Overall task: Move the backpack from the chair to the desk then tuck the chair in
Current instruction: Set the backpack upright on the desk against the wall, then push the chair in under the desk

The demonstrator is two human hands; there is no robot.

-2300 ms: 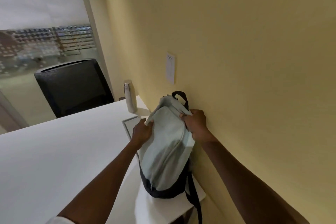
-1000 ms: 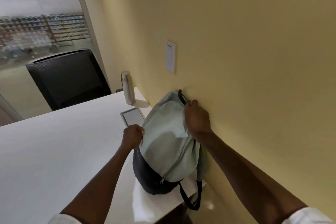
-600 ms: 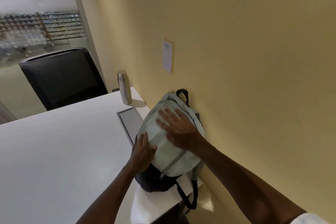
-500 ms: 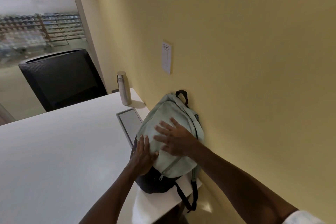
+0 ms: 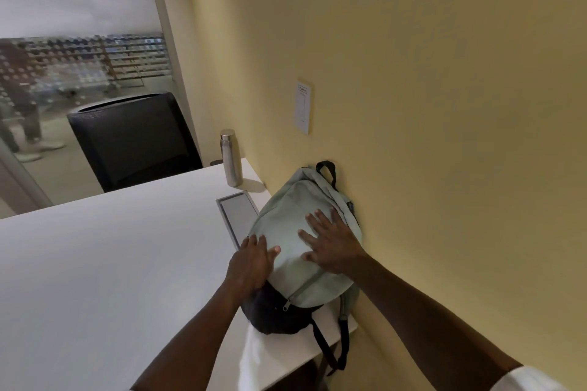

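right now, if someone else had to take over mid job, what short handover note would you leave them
Left hand: open, flat on the backpack's left side.
Right hand: open, palm pressing its pale front.
Backpack: lying on the white desk at the corner, leaning on the yellow wall, straps hanging over the near edge; it partly covers the grey panel. A metal bottle stands behind it.
Done: backpack on the desk.
Left: let go, tuck in the chair. That chair is out of view; the black chair sits across the desk.

A white desk [image 5: 104,263] runs along the yellow wall. On it lie a pale green and black backpack [image 5: 298,232] against the wall, a steel bottle [image 5: 231,158] upright near the far corner, and a flush grey cable hatch [image 5: 239,214] between them.
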